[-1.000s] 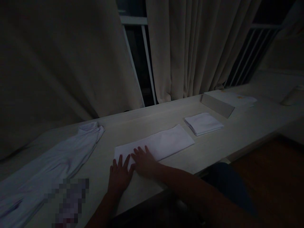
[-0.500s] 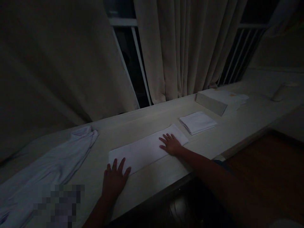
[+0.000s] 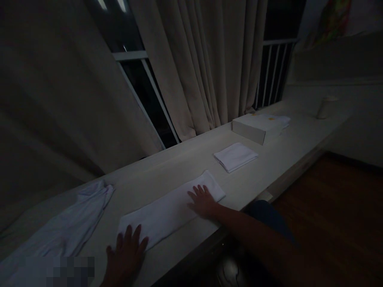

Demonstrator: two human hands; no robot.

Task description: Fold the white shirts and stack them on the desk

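A long folded strip of white cloth [image 3: 167,213] lies flat on the pale counter. My left hand [image 3: 127,251] rests on its near left end, fingers spread. Toward the strip's right end, my right hand [image 3: 202,202] lies flat on the fabric with the fingers apart. Beyond that end sits a white cloth folded into a neat rectangle [image 3: 235,157], touched by neither hand. A loose, crumpled white garment [image 3: 68,223] is spread out to the left of my left hand.
The narrow counter [image 3: 167,169] runs along a curtained window, with beige curtains [image 3: 206,67] hanging behind it. A white box [image 3: 254,127] stands farther right, and a pale cup-like object [image 3: 326,107] near the far end. Brown floor [image 3: 317,203] shows at the right.
The view has turned to the right and tilted, so everything sits farther left in the picture. Both hands stay flat on the cloth strip, with little movement against it.
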